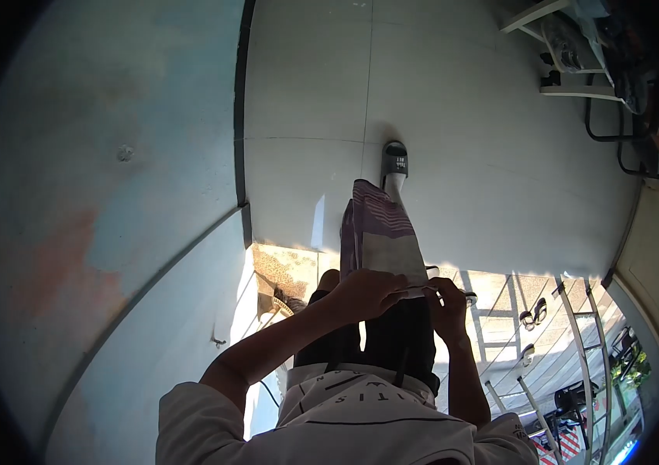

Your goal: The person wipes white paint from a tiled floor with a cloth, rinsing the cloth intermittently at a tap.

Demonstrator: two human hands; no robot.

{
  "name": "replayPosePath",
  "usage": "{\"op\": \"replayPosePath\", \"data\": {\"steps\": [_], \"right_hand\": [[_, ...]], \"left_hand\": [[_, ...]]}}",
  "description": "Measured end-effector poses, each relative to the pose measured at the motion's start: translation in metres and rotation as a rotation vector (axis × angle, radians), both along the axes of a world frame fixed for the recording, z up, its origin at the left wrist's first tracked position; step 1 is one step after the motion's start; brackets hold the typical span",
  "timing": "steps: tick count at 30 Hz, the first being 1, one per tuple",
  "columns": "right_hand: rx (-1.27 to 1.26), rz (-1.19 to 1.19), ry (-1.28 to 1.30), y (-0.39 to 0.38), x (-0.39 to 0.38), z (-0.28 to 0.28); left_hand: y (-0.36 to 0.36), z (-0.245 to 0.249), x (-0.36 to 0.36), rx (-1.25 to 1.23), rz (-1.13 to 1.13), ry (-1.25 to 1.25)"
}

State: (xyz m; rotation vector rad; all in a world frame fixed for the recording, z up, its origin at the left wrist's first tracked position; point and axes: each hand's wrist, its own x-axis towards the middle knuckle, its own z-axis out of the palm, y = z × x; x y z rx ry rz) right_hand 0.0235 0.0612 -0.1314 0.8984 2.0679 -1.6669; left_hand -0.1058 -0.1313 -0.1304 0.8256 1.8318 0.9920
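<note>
A purple and off-white cloth (387,244) with thin stripes hangs in front of the dark trousers, its far end spread toward the floor. My left hand (372,294) is closed on its near edge, fingers pinched together. To the right, my right hand (445,301) pinches the near right corner of the same cloth. Both hands are close together at waist height. One foot in a dark slide sandal (395,159) shows beyond the cloth on the tiled floor.
A painted wall (112,155) stands on the left. White racks (581,91) with dark items are at the upper right. Metal ladders (577,333) and loose sandals (533,314) lie at the lower right, past the floor's edge.
</note>
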Motion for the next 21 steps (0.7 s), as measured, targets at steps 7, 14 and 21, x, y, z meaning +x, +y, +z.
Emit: {"op": "replayPosePath", "data": {"steps": [7, 14, 21], "right_hand": [[-0.063, 0.100, -0.078, -0.108, 0.051, -0.019], [-0.202, 0.248, 0.031, -0.156, 0.091, -0.076], [-0.337, -0.158, -0.107, -0.153, 0.134, -0.106]], "left_hand": [[-0.111, -0.012, 0.093, -0.257, 0.146, -0.297], [-0.166, -0.040, 0.138, -0.288, 0.390, -0.450], [-0.152, -0.081, 0.177, -0.199, 0.420, -0.386]]}}
